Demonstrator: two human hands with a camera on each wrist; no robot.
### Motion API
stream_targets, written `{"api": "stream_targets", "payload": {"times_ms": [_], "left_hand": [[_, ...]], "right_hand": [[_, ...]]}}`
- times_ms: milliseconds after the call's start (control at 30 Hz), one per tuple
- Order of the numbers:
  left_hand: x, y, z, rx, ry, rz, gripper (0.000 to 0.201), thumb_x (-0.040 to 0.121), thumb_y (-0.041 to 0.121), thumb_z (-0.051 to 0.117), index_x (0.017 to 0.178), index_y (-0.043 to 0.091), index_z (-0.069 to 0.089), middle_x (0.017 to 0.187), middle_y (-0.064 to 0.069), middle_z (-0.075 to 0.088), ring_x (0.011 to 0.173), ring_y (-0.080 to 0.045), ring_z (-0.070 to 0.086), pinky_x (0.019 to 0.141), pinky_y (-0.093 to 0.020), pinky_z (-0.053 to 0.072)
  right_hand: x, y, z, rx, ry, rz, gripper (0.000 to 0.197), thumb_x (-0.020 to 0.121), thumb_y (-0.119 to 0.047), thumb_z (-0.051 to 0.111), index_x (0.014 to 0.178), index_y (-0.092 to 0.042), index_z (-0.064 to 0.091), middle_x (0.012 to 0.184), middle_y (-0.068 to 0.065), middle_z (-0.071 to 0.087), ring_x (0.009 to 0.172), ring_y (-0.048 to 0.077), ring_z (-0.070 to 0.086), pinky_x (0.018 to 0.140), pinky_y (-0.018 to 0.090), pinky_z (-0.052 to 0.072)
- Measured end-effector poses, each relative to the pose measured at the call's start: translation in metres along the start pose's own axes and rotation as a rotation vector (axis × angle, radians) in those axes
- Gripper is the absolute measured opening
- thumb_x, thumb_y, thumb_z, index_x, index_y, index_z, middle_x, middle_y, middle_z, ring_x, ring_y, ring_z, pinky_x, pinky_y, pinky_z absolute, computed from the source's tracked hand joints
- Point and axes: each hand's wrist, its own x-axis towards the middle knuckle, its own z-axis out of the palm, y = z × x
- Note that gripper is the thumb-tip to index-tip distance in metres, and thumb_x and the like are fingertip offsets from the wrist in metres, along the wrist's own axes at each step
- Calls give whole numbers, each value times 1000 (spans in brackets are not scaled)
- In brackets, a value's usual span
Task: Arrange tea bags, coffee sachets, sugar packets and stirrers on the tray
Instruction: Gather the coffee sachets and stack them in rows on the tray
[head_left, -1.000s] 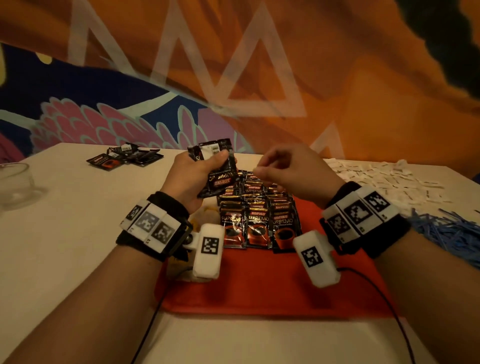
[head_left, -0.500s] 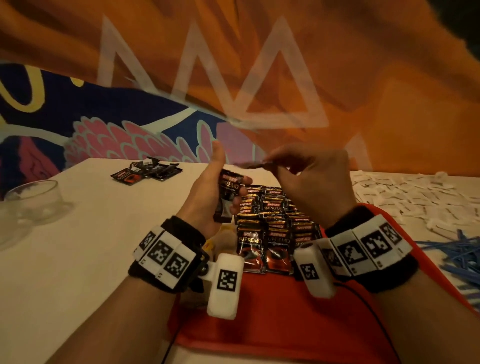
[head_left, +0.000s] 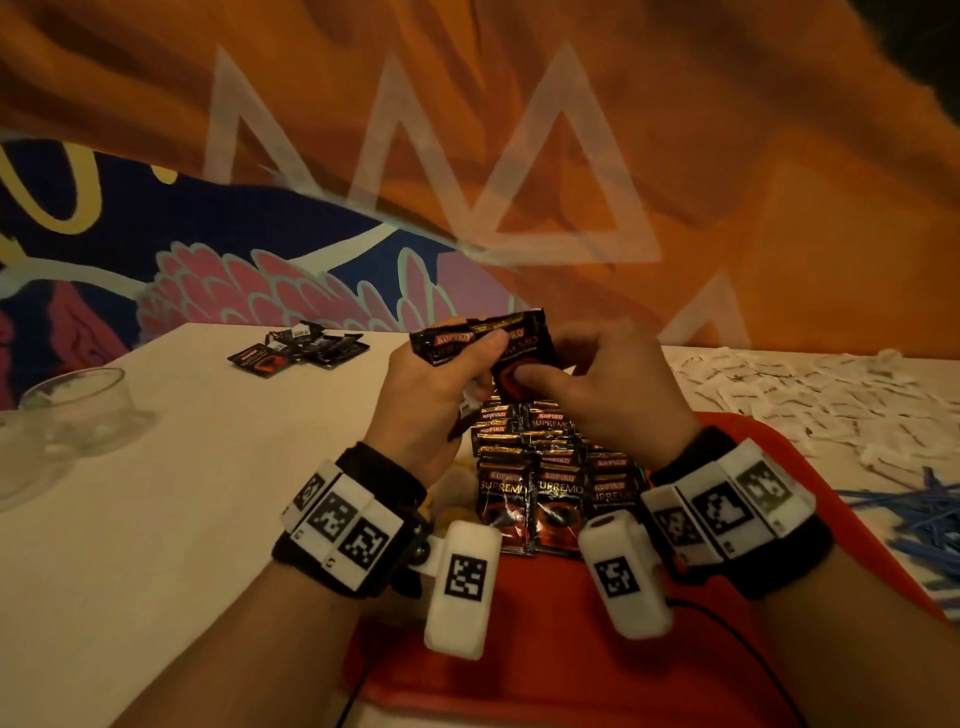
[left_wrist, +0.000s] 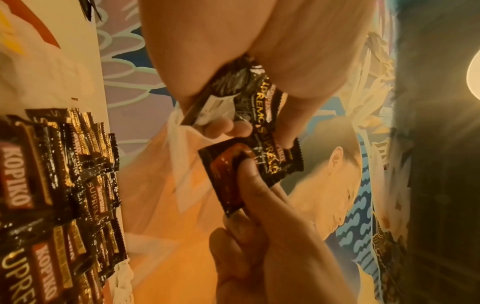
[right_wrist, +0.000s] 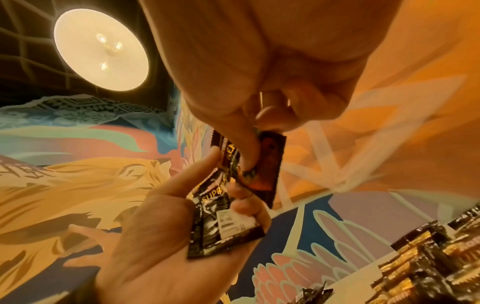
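White table (head_left: 156, 519), red tray (head_left: 545, 649), orange mural wall (head_left: 753, 182).

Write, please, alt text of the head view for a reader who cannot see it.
Above a red tray, the left hand holds several coffee sachets while the right hand pinches one of them. Rows of sachets already lie on the tray.

table (head_left: 218, 519) | red tray (head_left: 571, 665) | loose sachets (head_left: 298, 351) | glass bowl (head_left: 78, 410)
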Motion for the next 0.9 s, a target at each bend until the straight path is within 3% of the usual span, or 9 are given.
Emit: {"api": "stream_targets", "payload": {"times_ms": [133, 233, 333, 433, 533, 600, 700, 767, 900], "left_hand": [[1, -1, -3, 32, 14, 71, 12, 82, 17, 73, 93, 13, 72, 82, -4, 68, 64, -13, 54, 53, -17, 45], [0, -2, 0, 99, 44, 88, 13, 87, 3, 66, 94, 13, 70, 78, 0, 68, 67, -14, 55, 55, -20, 45], [0, -3, 0, 129, 57, 102, 19, 91, -2, 61, 94, 14, 71, 84, -6, 66, 75, -18, 60, 65, -27, 49], [-2, -1, 1, 278, 58, 235, 12, 92, 7, 65, 98, 16, 70, 86, 0, 65, 74, -7, 60, 63, -18, 47], [-5, -2, 4, 390, 3, 320, 15, 89, 11, 70, 103, 18, 67, 86, 4, 63, 77, 0, 63, 69, -14, 50], [-4, -3, 3, 381, 5, 309, 19, 88, 14, 73, 103, 22, 66, 87, 1, 62, 80, -6, 64, 71, -20, 53], [-1, -3, -1, 278, 15, 240, 26, 81, 19, 71, 104, 27, 64, 87, -5, 61, 81, -22, 64, 74, -37, 57], [1, -4, -4, 232, 34, 220, 33, 80, 16, 70, 110, 27, 61, 94, -8, 59, 83, -23, 63, 72, -37, 57], [4, -3, -6, 210, 30, 217, 41, 88, 3, 69, 118, 29, 58, 97, -8, 55, 78, -16, 64, 65, -31, 56]], "right_hand": [[-3, 0, 1, 13, -63, -20, 17, 84, -21, 76, 101, -24, 78, 87, -11, 76, 70, -6, 66, 64, 8, 45], [-4, 0, 1, -41, -56, -50, 18, 84, -20, 76, 100, -28, 79, 87, -13, 75, 75, -3, 65, 66, 8, 44], [-4, 2, 1, -70, -48, -67, 16, 83, -21, 77, 98, -28, 79, 87, -12, 75, 79, -1, 66, 67, 10, 44], [-4, 3, 1, -80, -62, -60, 14, 84, -22, 76, 96, -28, 80, 83, -11, 75, 76, -2, 66, 65, 7, 43], [-4, 4, 2, -134, -61, -87, 9, 85, -23, 76, 92, -24, 81, 79, -6, 75, 72, 4, 66, 60, 12, 45], [-4, 4, 3, -155, -68, -112, 9, 84, -22, 76, 92, -23, 81, 79, -4, 75, 72, 7, 67, 63, 22, 50], [-5, 1, 3, -110, -93, -126, 12, 84, -19, 76, 93, -23, 81, 79, -6, 76, 72, 5, 66, 64, 19, 50], [-7, -3, 5, -81, -125, -124, 8, 84, -20, 76, 90, -22, 81, 76, -6, 75, 69, 7, 65, 61, 17, 46], [-13, -6, 7, -55, -199, -54, 12, 86, -30, 74, 81, -21, 79, 68, -3, 71, 64, 11, 62, 59, 25, 44]]}}
